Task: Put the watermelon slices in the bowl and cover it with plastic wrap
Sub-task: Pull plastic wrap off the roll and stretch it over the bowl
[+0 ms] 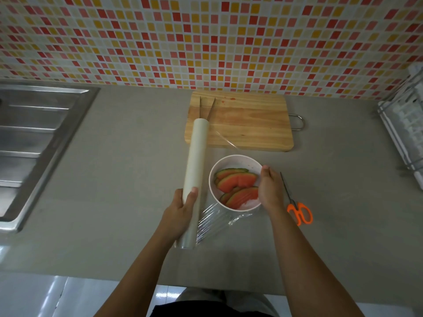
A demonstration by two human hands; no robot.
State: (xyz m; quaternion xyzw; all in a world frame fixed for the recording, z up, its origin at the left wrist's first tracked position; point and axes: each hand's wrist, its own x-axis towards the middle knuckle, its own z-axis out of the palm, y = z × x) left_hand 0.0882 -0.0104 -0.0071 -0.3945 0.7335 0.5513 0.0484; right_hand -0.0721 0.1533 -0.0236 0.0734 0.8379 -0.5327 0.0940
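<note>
A white bowl [231, 162] stands on the grey counter and holds several watermelon slices [238, 180]. My left hand [183, 209] grips a long white roll of plastic wrap [195, 156] to the left of the bowl. A clear sheet of wrap [215, 219] runs from the roll across the bowl, wrinkled at the bowl's near side. My right hand [269, 187] rests on the bowl's right rim, its fingers curved over the edge on the wrap. Whether it pinches the wrap is unclear.
A wooden cutting board [247, 124] with metal tongs [207, 107] lies behind the bowl. Orange-handled scissors [297, 209] lie to the right of the bowl. A steel sink [34, 138] is at the left, a dish rack [405, 133] at the far right.
</note>
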